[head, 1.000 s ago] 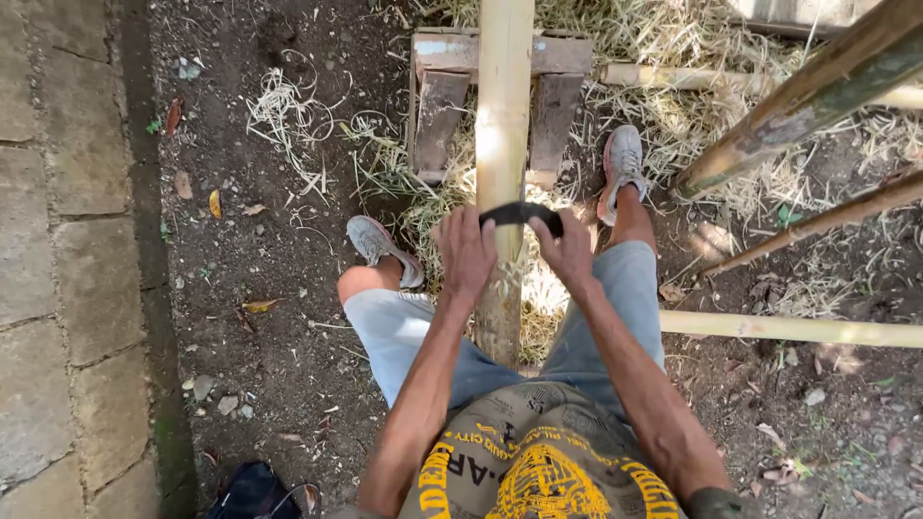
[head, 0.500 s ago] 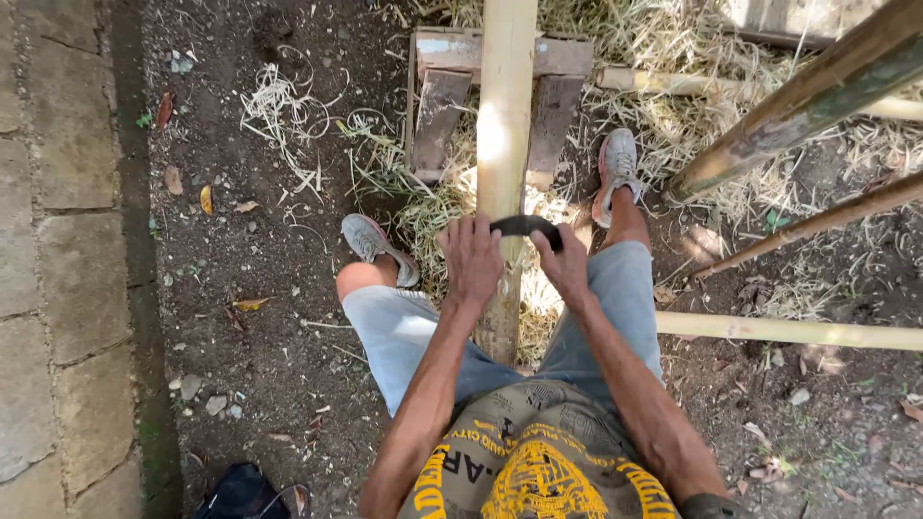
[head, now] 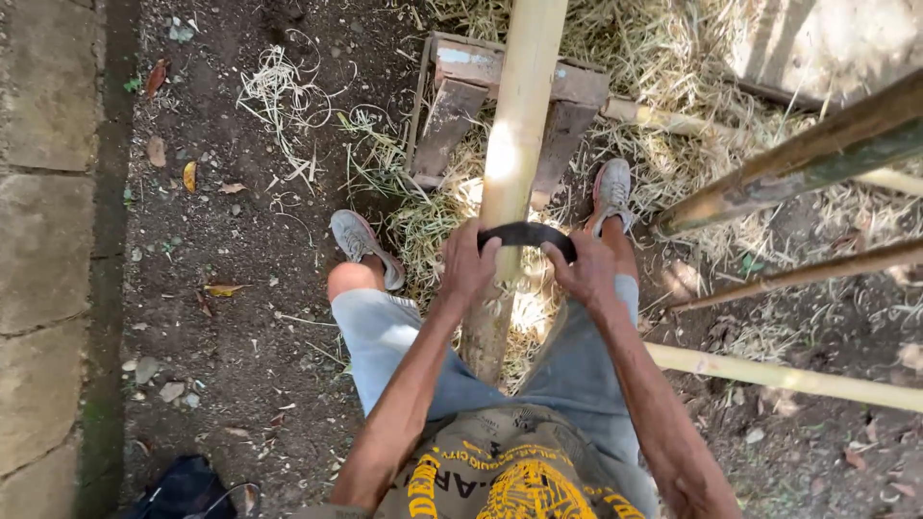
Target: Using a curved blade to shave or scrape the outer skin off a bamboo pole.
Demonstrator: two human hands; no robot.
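Observation:
A pale bamboo pole (head: pixel 515 144) runs away from me between my knees, resting on a low wooden trestle (head: pixel 457 106). Across the pole lies a curved dark blade (head: pixel 527 234). My left hand (head: pixel 466 266) grips its left end and my right hand (head: pixel 582 271) grips its right end. Both hands sit just either side of the pole. My legs in light blue shorts straddle the pole, with grey shoes (head: pixel 363 245) planted on the dirt.
Bamboo shavings and dry straw (head: pixel 663 67) cover the ground round the trestle. More bamboo poles (head: pixel 798 178) lean in at the right, and one (head: pixel 788 378) lies on the ground. A stone kerb (head: pixel 43 250) borders the left. A dark bag (head: pixel 183 490) sits bottom left.
The view has shifted slightly. Both hands and the blade have stayed at about the same spot on the pole, with the blade drawn a little toward me.

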